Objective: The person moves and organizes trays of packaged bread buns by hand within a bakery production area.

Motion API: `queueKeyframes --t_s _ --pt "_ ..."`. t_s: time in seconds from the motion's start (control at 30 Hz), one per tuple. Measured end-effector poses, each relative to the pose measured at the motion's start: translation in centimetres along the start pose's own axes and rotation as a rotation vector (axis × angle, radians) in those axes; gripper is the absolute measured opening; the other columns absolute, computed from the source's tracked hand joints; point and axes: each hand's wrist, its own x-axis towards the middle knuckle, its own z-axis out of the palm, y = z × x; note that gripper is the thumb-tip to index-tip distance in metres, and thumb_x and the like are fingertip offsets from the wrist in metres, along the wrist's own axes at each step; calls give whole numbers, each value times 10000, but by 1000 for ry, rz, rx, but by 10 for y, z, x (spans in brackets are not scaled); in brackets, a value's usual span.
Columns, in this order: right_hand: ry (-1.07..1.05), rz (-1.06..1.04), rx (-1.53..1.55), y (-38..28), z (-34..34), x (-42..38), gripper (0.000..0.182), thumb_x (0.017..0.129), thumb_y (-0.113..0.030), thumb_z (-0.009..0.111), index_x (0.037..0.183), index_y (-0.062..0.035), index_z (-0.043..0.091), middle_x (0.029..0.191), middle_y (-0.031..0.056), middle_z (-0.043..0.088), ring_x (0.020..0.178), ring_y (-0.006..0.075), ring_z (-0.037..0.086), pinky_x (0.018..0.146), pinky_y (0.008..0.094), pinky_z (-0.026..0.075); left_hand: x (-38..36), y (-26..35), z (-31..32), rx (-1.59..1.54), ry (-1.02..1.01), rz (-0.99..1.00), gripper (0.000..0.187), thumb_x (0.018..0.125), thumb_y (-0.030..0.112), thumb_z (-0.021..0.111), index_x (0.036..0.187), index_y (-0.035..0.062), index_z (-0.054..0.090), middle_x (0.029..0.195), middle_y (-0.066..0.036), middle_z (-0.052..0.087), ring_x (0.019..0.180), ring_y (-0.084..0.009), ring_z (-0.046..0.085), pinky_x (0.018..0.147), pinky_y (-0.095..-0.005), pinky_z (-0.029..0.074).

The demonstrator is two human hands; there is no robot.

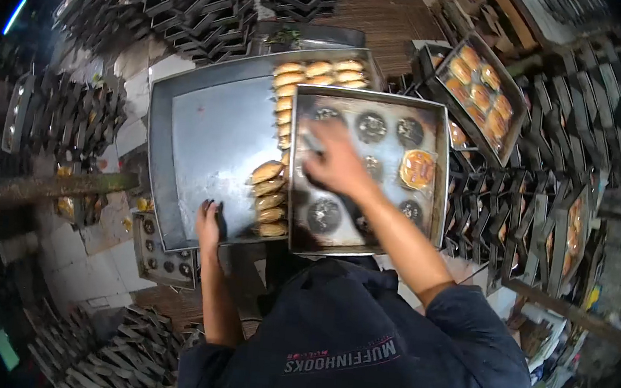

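My right hand [334, 160] is over the left part of a shallow metal baking tray [361, 251] with round dark moulds. Its fingers are curled and blurred by motion, around a small greyish thing I cannot make out. One round browned bun [417, 169] sits at the right side of this tray. Beneath the baking tray's left edge lies a larger deep metal tray [215, 140], with stacked rows of golden buns [273, 198] along its right part. At the larger tray's front rim, my left hand [208, 227] has its fingers slightly apart, with a dark patch beside them.
To the right, a tray of glossy buns [481, 94] tops a stack of further trays [539, 231]. A smaller mould tray [162, 254] is on the tiled floor at left. Stacked metal trays [179, 2] rise behind, and a horizontal bar [49, 191] crosses the left side.
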Motion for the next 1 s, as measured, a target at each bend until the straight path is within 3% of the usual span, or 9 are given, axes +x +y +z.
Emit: queueKeyframes --t_s 0.13,0.27,0.47,0.5,0.57,0.67,0.8,0.9,1.0 --pt "-269 393 -692 104 -121 -98 1010 528 -254 799 1403 -92 322 1263 259 440 1158 437 426 1003 563 313 -27 -3 -5 189 121 3 473 862 298 581 1164 -66 565 1075 -204 635 1001 -254 593 902 -330 427" --pt "-395 382 -637 143 -124 -117 1074 497 -236 804 1420 -111 271 1263 283 420 1159 461 418 988 514 342 -24 24 25 173 72 10 476 865 305 566 1176 -56 562 1087 -215 626 1026 -275 582 912 -327 418" --pt "-55 576 1374 53 -78 -37 854 510 -133 581 1341 -38 408 1238 108 528 1143 243 521 1007 327 410 43 -3 91 -357 -368 -258 544 889 283 531 1329 -19 425 1294 -190 508 1135 -253 514 957 -339 401" --pt "-96 478 1342 18 -60 -10 862 498 -147 586 1338 -53 416 1230 110 534 1138 228 523 991 338 427 63 -30 106 -475 -496 -335 548 897 284 524 1339 -20 413 1301 -193 499 1159 -254 499 969 -338 395" --pt "-352 333 1095 -9 -6 45 907 488 -182 593 1366 -78 392 1311 121 476 1218 248 465 1035 366 385 80 -76 116 -147 -597 146 573 908 328 518 1340 -33 408 1288 -207 503 1177 -260 485 986 -335 381" --pt "-571 19 506 -4 114 113 719 576 -70 640 1277 -117 485 1114 109 584 970 235 561 846 323 472 40 6 91 -63 -332 -86 614 896 376 540 1331 -38 415 1280 -232 500 1180 -325 488 981 -370 386" --pt "-1350 456 -36 18 207 140 756 563 -102 669 1293 -83 476 1233 179 552 1074 273 548 868 349 465 13 44 7 204 -148 181 492 859 262 613 1234 -38 509 1136 -227 557 1045 -352 560 884 -410 442" --pt "-1419 552 -297 29 240 146 715 675 -359 633 1279 -4 495 1215 214 570 1075 324 565 895 393 458 -9 62 -59 249 128 427 309 809 116 611 1079 -26 563 934 -192 561 871 -342 565 770 -418 452" --pt "-1033 636 -311 42 250 129 717 793 -520 490 1248 33 516 1276 225 529 1151 365 529 972 418 431 -12 31 -81 373 253 501 251 795 98 593 1023 -5 576 881 -181 550 803 -345 544 706 -415 444"
